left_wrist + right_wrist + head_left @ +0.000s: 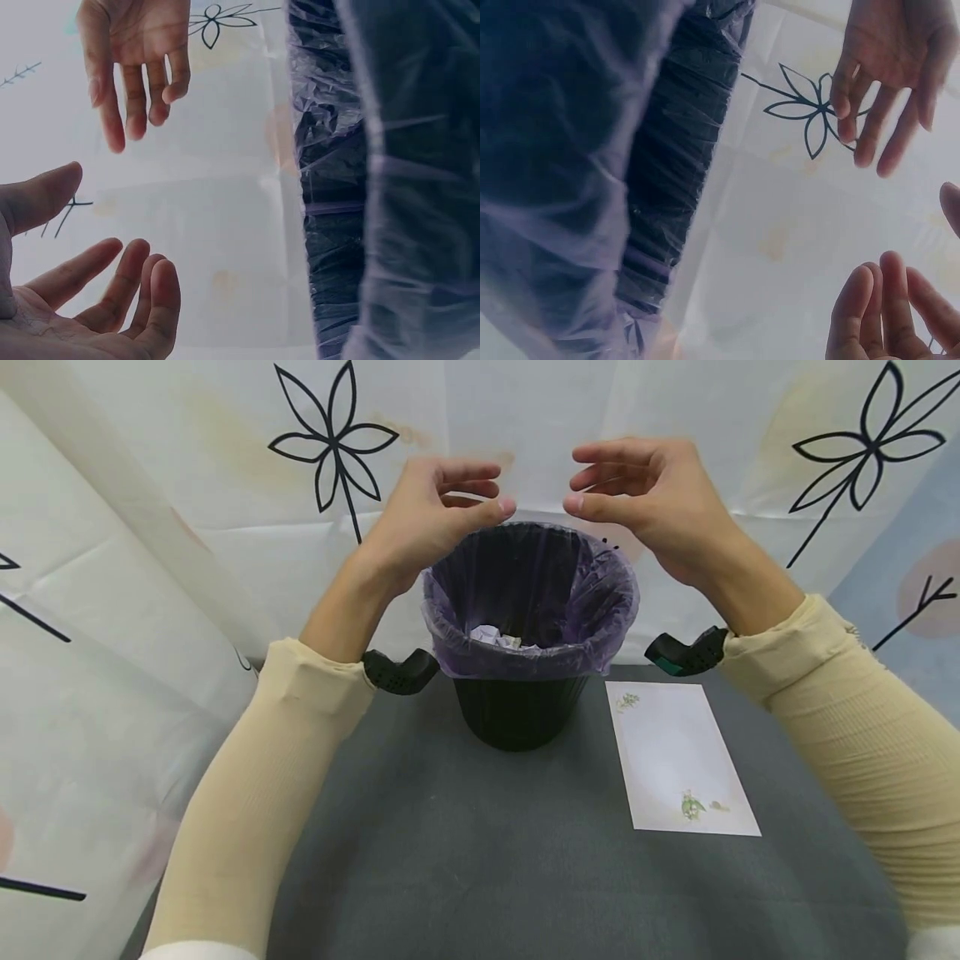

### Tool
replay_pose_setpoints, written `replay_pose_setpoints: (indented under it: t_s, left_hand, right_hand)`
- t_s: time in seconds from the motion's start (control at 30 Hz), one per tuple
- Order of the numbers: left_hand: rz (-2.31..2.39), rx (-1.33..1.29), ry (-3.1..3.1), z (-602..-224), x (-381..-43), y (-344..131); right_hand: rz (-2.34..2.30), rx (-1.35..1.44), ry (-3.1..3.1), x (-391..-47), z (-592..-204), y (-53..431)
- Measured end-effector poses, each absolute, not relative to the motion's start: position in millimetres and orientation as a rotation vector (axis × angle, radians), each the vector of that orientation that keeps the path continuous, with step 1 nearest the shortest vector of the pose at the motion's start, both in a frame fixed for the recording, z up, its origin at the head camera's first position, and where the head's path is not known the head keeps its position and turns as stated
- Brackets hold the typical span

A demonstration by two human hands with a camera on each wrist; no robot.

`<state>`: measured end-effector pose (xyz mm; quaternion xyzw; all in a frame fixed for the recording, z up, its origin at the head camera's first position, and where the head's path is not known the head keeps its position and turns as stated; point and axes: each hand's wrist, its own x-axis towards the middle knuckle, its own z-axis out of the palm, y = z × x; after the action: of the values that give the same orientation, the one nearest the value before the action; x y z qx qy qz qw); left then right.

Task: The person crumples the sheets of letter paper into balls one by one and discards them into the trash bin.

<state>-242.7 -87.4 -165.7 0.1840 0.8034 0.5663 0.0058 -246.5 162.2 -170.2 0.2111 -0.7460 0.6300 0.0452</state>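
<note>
Both hands hover above a dark bin [517, 714] whose purple plastic liner [607, 610] folds out over the rim. The left hand [442, 514] is over the bin's left side, its fingers loosely bent and holding nothing. Facing it across a gap, the right hand [645, 497] is over the right side, also with nothing in its relaxed fingers. Down inside the liner lie crumpled white papers [491, 635]. The left wrist view shows the palm of the left hand [97, 315] beside the liner, and the right wrist view shows the fingers of the right hand [885, 315].
A white sheet of paper [678, 756] with small green prints lies flat on the grey tabletop [465, 860], right of the bin. Behind stands a white curtain [225, 552] with black flower drawings. Each wrist carries a black camera mount [401, 672].
</note>
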Motion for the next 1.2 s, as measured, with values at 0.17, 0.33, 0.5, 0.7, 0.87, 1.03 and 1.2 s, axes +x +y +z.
replay_pose_setpoints:
  t_s: [0.17,0.33,0.5,0.7,0.87,1.03,1.2]
  left_hand:
    - [1.811,0.632,2.504,-178,-232,-91]
    - [1.846,0.713,2.481,-191,-215,-93]
    - [1.854,0.858,2.450,-206,-196,-93]
    - [1.822,1.010,2.477,-229,-174,-92]
    - [1.865,1.037,2.453,-248,-159,-91]
    - [1.874,1.043,2.422,-265,-146,-90]
    - [1.854,1.004,2.413,-287,-135,-88]
  right_hand:
    - [2.018,0.737,-2.178,-233,-179,172]
    - [2.067,0.841,-2.129,-215,-188,183]
    - [2.071,0.861,-2.126,-198,-202,194]
    - [2.080,0.875,-2.101,-184,-223,209]
    - [2.132,0.881,-2.060,-174,-243,219]
    - [2.126,0.892,-2.067,-164,-264,231]
    - [2.058,0.817,-2.182,-156,-288,245]
